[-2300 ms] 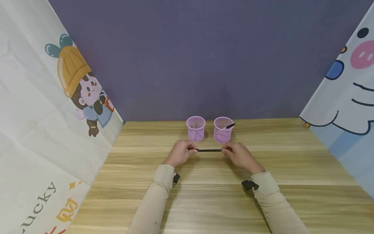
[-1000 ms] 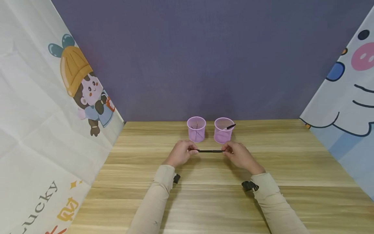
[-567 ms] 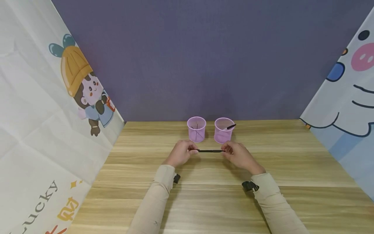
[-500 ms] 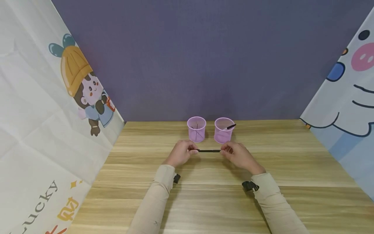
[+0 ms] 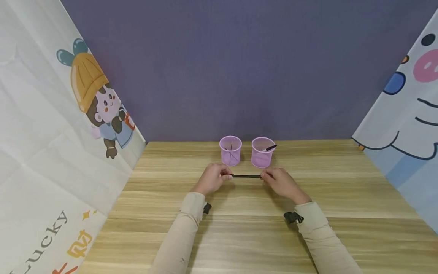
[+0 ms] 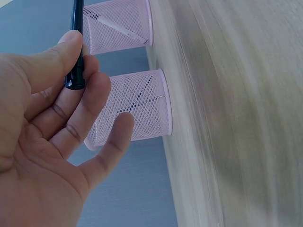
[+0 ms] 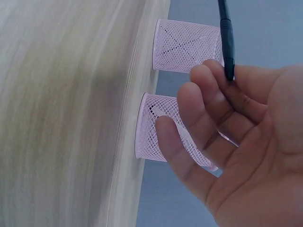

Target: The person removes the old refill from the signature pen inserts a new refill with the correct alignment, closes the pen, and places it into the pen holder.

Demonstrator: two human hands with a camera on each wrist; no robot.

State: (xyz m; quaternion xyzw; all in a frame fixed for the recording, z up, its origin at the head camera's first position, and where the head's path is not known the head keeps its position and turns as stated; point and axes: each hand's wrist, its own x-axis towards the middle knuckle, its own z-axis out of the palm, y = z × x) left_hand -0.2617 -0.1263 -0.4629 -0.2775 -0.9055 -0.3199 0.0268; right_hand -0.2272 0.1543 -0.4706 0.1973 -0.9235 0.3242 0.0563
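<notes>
A slim black pen [image 5: 246, 176] lies level between the two hands, just in front of two pink mesh cups. My left hand [image 5: 211, 179] pinches its blunt end between thumb and fingers; the left wrist view shows the pen's rounded dark end [image 6: 75, 78] past the thumb. At the other side my right hand [image 5: 281, 182] pinches the tapered end [image 7: 228, 61], with its remaining fingers loosely bent. The left mesh cup [image 5: 230, 156] has several thin dark sticks or pens in it. In the right mesh cup [image 5: 261, 159] leans a pen with a black cap [image 5: 271, 147].
Both cups stand near the back of the wood-grain table [image 5: 239, 236]. Behind them rises a dark purple-grey panel [image 5: 219, 68]. White printed cloths hang at the left [image 5: 41, 144] and right [image 5: 403, 125] sides.
The right fingertips have shifted slightly at the pen's end, opening a little and coming together again. The left hand, the pen and the cups have stayed nearly where they were.
</notes>
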